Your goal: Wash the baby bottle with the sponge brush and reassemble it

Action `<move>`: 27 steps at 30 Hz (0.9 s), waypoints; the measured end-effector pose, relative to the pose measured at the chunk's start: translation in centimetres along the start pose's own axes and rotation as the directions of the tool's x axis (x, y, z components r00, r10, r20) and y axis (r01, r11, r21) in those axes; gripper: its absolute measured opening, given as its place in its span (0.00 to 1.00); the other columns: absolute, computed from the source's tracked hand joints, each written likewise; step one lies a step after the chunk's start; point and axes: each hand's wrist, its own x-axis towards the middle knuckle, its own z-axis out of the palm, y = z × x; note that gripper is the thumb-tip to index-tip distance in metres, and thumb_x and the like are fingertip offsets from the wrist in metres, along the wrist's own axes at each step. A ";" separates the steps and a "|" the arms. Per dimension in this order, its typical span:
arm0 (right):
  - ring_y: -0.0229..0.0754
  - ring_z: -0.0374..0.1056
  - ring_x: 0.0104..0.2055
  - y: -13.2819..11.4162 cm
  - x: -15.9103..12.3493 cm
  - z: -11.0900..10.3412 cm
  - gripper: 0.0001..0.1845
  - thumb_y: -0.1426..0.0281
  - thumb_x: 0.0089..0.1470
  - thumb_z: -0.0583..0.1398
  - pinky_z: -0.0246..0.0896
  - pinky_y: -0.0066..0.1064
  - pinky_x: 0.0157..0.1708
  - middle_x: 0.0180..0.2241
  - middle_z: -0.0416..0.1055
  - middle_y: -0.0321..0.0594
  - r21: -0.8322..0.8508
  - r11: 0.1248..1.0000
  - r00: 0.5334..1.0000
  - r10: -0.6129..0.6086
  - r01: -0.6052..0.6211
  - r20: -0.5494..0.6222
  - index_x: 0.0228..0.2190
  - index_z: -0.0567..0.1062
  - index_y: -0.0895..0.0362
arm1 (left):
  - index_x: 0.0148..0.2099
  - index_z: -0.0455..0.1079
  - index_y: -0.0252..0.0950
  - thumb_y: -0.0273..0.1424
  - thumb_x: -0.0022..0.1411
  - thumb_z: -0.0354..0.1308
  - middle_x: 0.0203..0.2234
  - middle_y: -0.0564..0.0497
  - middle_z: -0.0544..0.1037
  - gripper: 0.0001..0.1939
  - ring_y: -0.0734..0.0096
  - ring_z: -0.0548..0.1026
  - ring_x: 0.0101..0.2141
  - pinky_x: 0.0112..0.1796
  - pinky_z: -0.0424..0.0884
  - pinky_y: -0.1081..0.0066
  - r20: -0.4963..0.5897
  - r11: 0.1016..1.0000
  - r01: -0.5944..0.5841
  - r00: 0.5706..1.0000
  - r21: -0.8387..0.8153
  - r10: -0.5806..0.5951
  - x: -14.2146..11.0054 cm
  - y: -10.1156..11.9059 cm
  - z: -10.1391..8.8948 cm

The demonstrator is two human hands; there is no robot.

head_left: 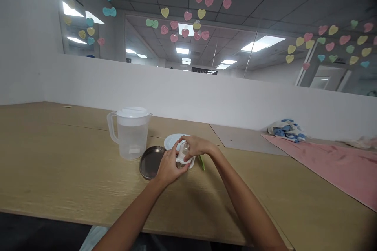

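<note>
Both hands meet around what looks like a small baby bottle (183, 150), with a clear domed top, a white collar and a white loop at its right side. My left hand (170, 168) wraps its lower part, fingers curled. From above and the right, my right hand (194, 147) grips the clear top between thumb and fingers. Much of the bottle is hidden by the fingers. Just behind the hands lies a white plate (171, 141). A dark metal tray (151, 163) sits left of my left hand, partly covered by it. To the right, a thin green handle (202, 162) pokes out.
A lidded clear plastic pitcher (132, 133) stands left of the tray on the wooden table (73, 164). Farther right are a pink cloth (330, 164) and a crumpled blue-and-white cloth (286, 130). Behind the table rises a white wall (176, 90) with windows above.
</note>
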 end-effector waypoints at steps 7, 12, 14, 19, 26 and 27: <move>0.40 0.65 0.38 3.3 -1.7 4.2 0.39 0.64 0.35 0.67 0.60 0.34 0.40 0.34 0.67 0.36 0.489 0.863 0.968 0.001 0.125 -0.251 0.50 0.63 0.55 | 0.51 0.61 0.36 0.41 0.51 0.57 0.40 0.45 0.74 0.26 0.59 0.70 0.41 0.43 0.65 0.61 0.024 0.999 -0.032 0.999 0.010 0.032 0.0 -0.1 0.0; 0.41 0.63 0.43 3.1 -2.5 6.1 0.35 0.65 0.38 0.66 0.58 0.36 0.45 0.37 0.67 0.37 0.544 0.817 0.922 0.040 0.191 -0.384 0.50 0.63 0.53 | 0.49 0.62 0.36 0.40 0.52 0.56 0.40 0.45 0.73 0.24 0.59 0.70 0.42 0.44 0.65 0.60 0.009 0.999 -0.022 1.000 -0.027 0.022 -0.1 -0.1 0.0; 0.42 0.63 0.44 2.6 -2.1 6.3 0.35 0.63 0.39 0.65 0.58 0.35 0.45 0.39 0.66 0.38 0.554 0.806 0.928 0.016 0.207 -0.371 0.50 0.61 0.53 | 0.50 0.61 0.36 0.38 0.51 0.56 0.41 0.45 0.73 0.24 0.59 0.70 0.43 0.45 0.65 0.60 0.011 0.998 -0.015 1.000 -0.059 0.016 -0.2 -0.2 0.2; 0.41 0.61 0.41 1.7 -0.2 7.7 0.29 0.60 0.37 0.65 0.58 0.34 0.43 0.37 0.62 0.36 0.571 0.778 0.820 0.132 0.262 -0.557 0.42 0.62 0.53 | 0.55 0.57 0.34 0.35 0.49 0.58 0.48 0.42 0.70 0.30 0.58 0.68 0.49 0.50 0.63 0.58 0.014 0.995 -0.002 1.000 -0.104 0.003 -0.2 -0.6 0.8; 0.41 0.63 0.34 2.2 0.2 8.3 0.37 0.63 0.30 0.68 0.61 0.34 0.38 0.28 0.61 0.32 0.694 0.649 0.803 0.210 0.313 -0.558 0.44 0.62 0.53 | 0.56 0.56 0.34 0.33 0.47 0.59 0.49 0.42 0.70 0.33 0.57 0.67 0.49 0.50 0.63 0.55 0.001 0.995 -0.005 1.000 -0.105 0.005 -0.2 -0.6 1.2; 0.41 0.64 0.34 2.2 0.1 8.3 0.38 0.64 0.29 0.69 0.61 0.35 0.39 0.28 0.62 0.32 0.712 0.626 0.807 0.214 0.319 -0.550 0.44 0.62 0.53 | 0.56 0.56 0.34 0.33 0.47 0.59 0.49 0.42 0.70 0.33 0.57 0.67 0.49 0.50 0.63 0.55 -0.003 0.995 -0.004 1.000 -0.103 0.004 -0.1 -0.5 1.2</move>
